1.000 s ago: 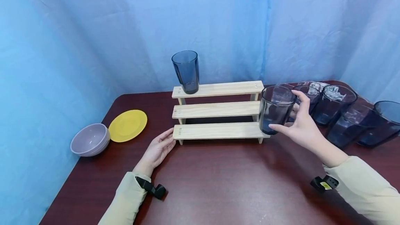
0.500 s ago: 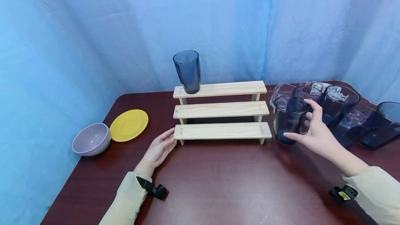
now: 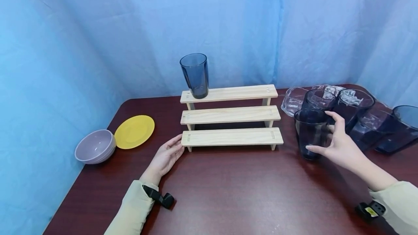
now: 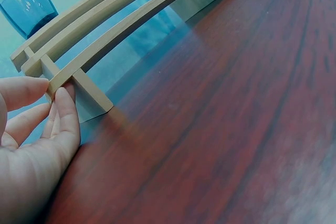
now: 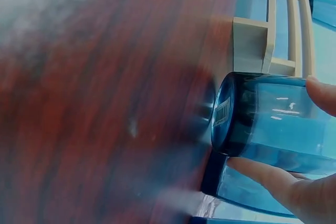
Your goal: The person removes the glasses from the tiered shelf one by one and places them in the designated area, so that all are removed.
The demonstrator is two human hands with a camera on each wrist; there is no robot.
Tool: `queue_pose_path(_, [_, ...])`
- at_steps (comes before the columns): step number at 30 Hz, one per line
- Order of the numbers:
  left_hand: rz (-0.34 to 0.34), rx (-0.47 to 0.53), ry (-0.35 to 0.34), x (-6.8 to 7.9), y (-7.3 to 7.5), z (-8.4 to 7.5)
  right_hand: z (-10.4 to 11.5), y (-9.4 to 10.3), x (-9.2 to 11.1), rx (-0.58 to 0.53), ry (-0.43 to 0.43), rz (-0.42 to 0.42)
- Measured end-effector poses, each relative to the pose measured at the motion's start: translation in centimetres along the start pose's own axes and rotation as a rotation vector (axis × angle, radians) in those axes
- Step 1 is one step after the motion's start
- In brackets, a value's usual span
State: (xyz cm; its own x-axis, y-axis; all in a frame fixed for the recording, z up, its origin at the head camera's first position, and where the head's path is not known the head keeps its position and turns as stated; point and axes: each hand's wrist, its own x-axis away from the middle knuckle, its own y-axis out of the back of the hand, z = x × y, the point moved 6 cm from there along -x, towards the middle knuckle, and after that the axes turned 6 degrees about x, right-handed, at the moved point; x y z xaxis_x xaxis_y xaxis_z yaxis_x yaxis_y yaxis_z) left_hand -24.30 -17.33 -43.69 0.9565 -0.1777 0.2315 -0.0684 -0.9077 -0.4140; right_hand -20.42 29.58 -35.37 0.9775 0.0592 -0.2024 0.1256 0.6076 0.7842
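My right hand (image 3: 343, 149) grips a dark blue glass tumbler (image 3: 308, 137), upright, to the right of a three-step wooden display rack (image 3: 232, 137). In the right wrist view the tumbler (image 5: 283, 116) shows a barcode sticker on its base, close over the tabletop. My left hand (image 3: 166, 157) holds the left end of the rack's lowest board; in the left wrist view the thumb and fingers (image 4: 67, 111) pinch that board end (image 4: 60, 80). On the left end of the top step stands another blue tumbler (image 3: 196, 77).
Several more dark tumblers (image 3: 354, 106) stand at the right, just behind the held one, with crumpled clear plastic (image 3: 292, 100) beside them. A yellow plate (image 3: 134, 131) and a lilac bowl (image 3: 94, 147) sit at the left. Blue curtains (image 3: 228, 28) hang behind the dark red table (image 3: 222, 191).
My right hand has carried the tumbler rightward and nearer to me, away from the rack's right end and lower toward the table. My left hand has stayed on the rack.
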Motion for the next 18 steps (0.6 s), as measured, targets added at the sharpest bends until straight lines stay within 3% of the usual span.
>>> queue_pose_path(11, [0.002,0.018,0.002,0.1,0.0,0.0,-1.2,0.7,0.9,0.026,-0.026,-0.033])
queue_pose_path(18, [0.004,0.039,0.0,0.1,-0.1,-0.1,-1.7,1.1,1.3,-0.028,0.037,-0.096])
